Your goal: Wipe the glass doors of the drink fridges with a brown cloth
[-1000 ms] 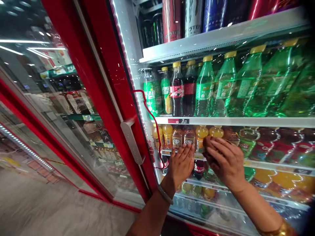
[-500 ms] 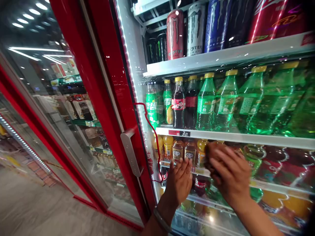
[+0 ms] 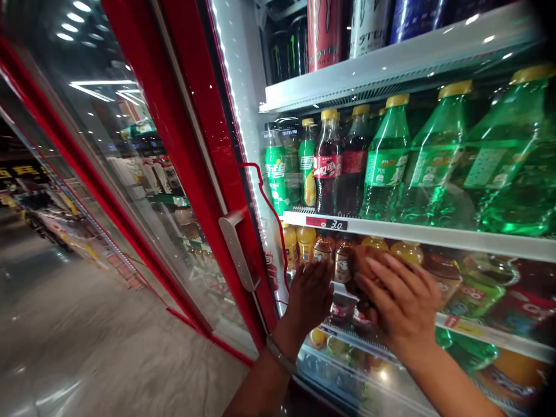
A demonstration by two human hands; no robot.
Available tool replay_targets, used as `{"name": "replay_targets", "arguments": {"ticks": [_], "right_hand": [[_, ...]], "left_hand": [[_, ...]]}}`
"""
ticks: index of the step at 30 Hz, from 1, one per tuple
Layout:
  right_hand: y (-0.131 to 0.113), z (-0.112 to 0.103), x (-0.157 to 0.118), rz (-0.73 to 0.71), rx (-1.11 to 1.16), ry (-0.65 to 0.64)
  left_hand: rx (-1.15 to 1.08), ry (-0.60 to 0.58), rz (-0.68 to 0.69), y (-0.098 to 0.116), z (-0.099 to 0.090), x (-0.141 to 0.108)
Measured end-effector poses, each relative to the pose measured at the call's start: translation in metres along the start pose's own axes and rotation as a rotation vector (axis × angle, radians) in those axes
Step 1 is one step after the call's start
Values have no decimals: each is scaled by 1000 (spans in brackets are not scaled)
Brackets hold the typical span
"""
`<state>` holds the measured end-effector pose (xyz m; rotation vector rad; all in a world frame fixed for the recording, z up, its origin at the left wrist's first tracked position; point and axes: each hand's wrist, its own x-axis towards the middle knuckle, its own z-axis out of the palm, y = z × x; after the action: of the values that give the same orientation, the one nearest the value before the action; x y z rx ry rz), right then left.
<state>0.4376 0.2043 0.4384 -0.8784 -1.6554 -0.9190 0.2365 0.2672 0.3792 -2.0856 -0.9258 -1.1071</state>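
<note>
My left hand [image 3: 310, 295], with a grey band on its wrist, is raised before the cooler's lower shelves, fingers extended and slightly bent. It overlaps the small brown-capped bottles [image 3: 324, 246] in view. To its right, my right hand [image 3: 402, 298] has its fingers stretched out, close together. A dark brown shape [image 3: 362, 278] beyond those fingers looks like a hand's reflection in glass; nothing held can be made out. Above both hands, a cola bottle [image 3: 328, 168] with a yellow cap stands between green bottles [image 3: 386, 168] on the middle shelf [image 3: 417, 227].
A metal handle [image 3: 237, 252] is on the red door frame [image 3: 182, 139] left of my hands. Energy drink cans [image 3: 325, 35] stand on the upper shelf. More glass-fronted shelving and a grey floor [image 3: 130, 347] are at the left.
The view has shifted and moved closer to the shelves, with more floor showing at the left. My left hand's fingers are more bent and darker; both hands stay before the lower shelves.
</note>
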Motion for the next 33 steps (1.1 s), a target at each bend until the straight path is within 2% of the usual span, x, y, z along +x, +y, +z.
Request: {"name": "replay_targets", "arguments": {"ticks": [3, 6, 8, 10, 12, 14, 17, 20, 21, 23, 26, 29, 33], "right_hand": [[3, -2, -22, 55, -78, 48], [-27, 18, -33, 58, -77, 10], [-50, 38, -19, 5, -52, -35], [-60, 54, 5, -48, -70, -44], [-58, 58, 24, -61, -108, -39], [-51, 53, 28, -11, -141, -5], [-54, 47, 5, 171, -188, 110], [-77, 61, -16, 318, -201, 156], [-84, 68, -16, 308, -194, 129], [-89, 77, -5, 192, -182, 55], [-73, 69, 21, 41, -198, 10], [-54, 49, 22, 104, -235, 64], [-58, 43, -15, 248, -263, 140]], "left_hand": [[-27, 55, -44, -12, -2, 7], [-40, 89, -73, -30, -4, 10], [-77, 121, -14, -43, -4, 11], [-117, 128, 35, -54, -4, 9], [-142, 125, 60, -62, -4, 8], [-154, 131, 69, -65, -5, 7], [-179, 103, 58, -65, -6, 8], [-233, 45, 46, -64, -7, 5], [-260, 41, 45, -64, -7, 3], [-325, 55, 46, -64, -5, 0], [-393, 91, 56, -59, -2, 3], [-419, 75, 56, -43, -1, 17], [-380, 96, -19, -19, 2, 35]]}}
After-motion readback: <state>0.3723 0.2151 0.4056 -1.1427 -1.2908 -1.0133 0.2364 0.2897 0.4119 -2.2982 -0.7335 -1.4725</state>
